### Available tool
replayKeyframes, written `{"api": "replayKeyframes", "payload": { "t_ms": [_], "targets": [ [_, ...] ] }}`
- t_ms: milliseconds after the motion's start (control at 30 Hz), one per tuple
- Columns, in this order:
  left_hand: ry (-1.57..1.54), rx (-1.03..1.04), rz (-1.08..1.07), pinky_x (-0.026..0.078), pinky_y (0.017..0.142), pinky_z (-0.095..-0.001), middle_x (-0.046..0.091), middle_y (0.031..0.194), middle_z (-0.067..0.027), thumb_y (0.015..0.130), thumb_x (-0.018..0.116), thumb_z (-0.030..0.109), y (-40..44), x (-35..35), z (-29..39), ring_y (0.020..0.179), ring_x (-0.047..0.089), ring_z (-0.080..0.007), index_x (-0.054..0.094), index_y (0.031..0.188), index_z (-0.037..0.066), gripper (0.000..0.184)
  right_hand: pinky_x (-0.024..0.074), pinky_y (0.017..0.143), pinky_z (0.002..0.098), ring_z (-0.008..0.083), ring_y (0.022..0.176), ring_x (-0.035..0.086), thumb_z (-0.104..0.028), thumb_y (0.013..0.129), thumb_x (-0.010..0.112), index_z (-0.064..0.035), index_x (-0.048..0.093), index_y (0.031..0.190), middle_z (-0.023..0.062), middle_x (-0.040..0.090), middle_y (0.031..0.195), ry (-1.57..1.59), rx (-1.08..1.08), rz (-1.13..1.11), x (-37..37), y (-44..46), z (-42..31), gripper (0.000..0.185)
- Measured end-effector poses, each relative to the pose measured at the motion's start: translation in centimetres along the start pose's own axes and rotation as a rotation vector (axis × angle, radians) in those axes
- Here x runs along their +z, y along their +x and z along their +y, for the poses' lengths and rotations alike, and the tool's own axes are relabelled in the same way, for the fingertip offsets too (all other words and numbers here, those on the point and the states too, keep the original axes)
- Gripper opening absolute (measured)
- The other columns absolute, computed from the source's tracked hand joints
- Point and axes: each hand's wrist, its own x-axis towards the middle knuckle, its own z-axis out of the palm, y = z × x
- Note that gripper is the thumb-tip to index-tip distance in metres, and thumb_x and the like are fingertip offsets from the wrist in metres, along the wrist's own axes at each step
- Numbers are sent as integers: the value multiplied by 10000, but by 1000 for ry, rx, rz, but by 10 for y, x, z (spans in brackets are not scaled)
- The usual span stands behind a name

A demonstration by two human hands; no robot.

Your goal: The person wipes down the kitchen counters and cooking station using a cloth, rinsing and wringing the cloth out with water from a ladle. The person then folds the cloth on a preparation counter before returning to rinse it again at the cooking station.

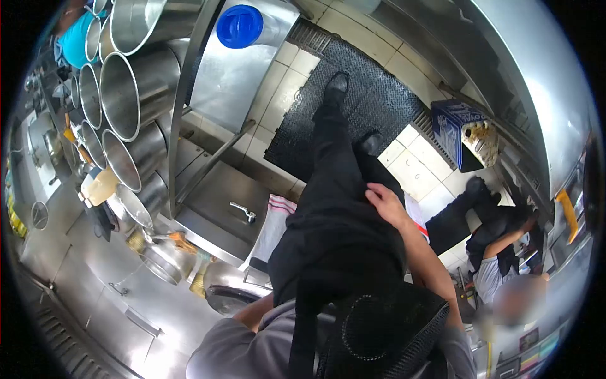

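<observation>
My right hand hangs beside my right thigh over the black trousers. Its thumb and first finger are apart, and nothing shows in it. Close behind its wrist is a white cloth with a red stripe at my hip. Of my left arm only a bit of forearm shows at the lower left; the hand itself is hidden. Another white cloth with red stripes hangs at my left side, by a steel counter with a small metal lever.
Large steel pots line a rack at left. A blue-lidded container stands on a steel surface ahead. A black mat covers floor tiles. To the right are a blue box and a bending co-worker.
</observation>
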Motion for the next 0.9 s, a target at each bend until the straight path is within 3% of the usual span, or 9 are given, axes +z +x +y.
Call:
{"api": "replayKeyframes", "payload": {
  "t_ms": [133, 300, 367, 433, 600, 733, 767, 800, 900],
  "targets": [
    [29, 26, -9, 325, 1237, -411, 338, 1629, -309, 913, 689, 595, 7, 0, 24, 1477, 412, -394, 42, 1636, -69, 1176, 496, 1055, 391, 293, 1239, 654, -479, 1016, 652, -35, 519, 1504, 197, 663, 1372, 33, 157, 50, -1, 0, -10, 673],
    [50, 20, 3, 344, 1226, -418, 362, 1614, -317, 908, 692, 598, 30, -19, 49, 1453, 446, -403, 21, 1635, -70, 1194, 469, 1099, 442, 353, 1325, 600, -534, 1018, 617, -38, 500, 1513, 229, 631, 1401, -13, -23, 82, 50, 42, -19, 710],
    [68, 15, 39, 352, 1222, -421, 372, 1607, -320, 906, 693, 599, 48, -37, 61, 1443, 460, -407, 13, 1635, -70, 1201, 458, 1115, 456, 384, 1324, 596, -518, 1054, 541, -35, 541, 1459, 260, 642, 1358, -70, 334, -139, 63, 68, -2, 630],
    [119, -4, 116, 360, 1218, -424, 381, 1601, -323, 904, 695, 601, 74, -61, 74, 1433, 474, -410, 4, 1635, -70, 1208, 494, 1064, 444, 363, 1241, 649, -475, 1097, 435, 6, 589, 1358, 237, 685, 1275, 149, 333, -79, 103, 63, 65, 568],
    [378, -193, 382, 379, 1207, -431, 405, 1585, -331, 899, 698, 604, 152, -97, 106, 1409, 509, -419, -16, 1634, -71, 1227, 550, 857, 444, 316, 975, 710, -244, 982, 657, 54, 682, 1143, 204, 729, 1015, 781, 368, -330, 103, 47, 50, 340],
    [482, 68, 628, 281, 1269, -443, 260, 1651, -348, 889, 673, 628, 203, -102, 108, 1533, 339, -411, -53, 1637, -51, 1244, 535, 958, 452, 362, 1095, 688, -198, 955, 660, 76, 651, 1227, 243, 722, 1176, 96, 138, -574, 95, 30, 61, 386],
    [483, 66, 619, 281, 1269, -443, 260, 1651, -348, 889, 673, 628, 212, -101, 109, 1533, 339, -411, -53, 1637, -51, 1244, 535, 963, 416, 346, 1121, 681, -236, 1025, 530, 47, 616, 1286, 254, 701, 1196, 24, -92, -582, 90, 9, 56, 395],
    [642, -94, 542, 237, 1287, -431, 188, 1678, -330, 891, 661, 623, 219, -104, 125, 1566, 259, -394, -60, 1640, -42, 1234, 536, 968, 380, 330, 1146, 674, -274, 1095, 400, 19, 581, 1345, 265, 680, 1217, -57, -329, -583, 84, -1, 43, 425],
    [876, -313, 356, 178, 1313, -417, 100, 1720, -279, 883, 664, 545, 264, -131, 152, 1602, 172, -366, -56, 1651, -19, 1195, 489, 1076, 383, 339, 1290, 612, -292, 1073, 480, 13, 550, 1419, 255, 625, 1389, -7, -285, -644, 97, 6, 67, 466]
  ]
}}
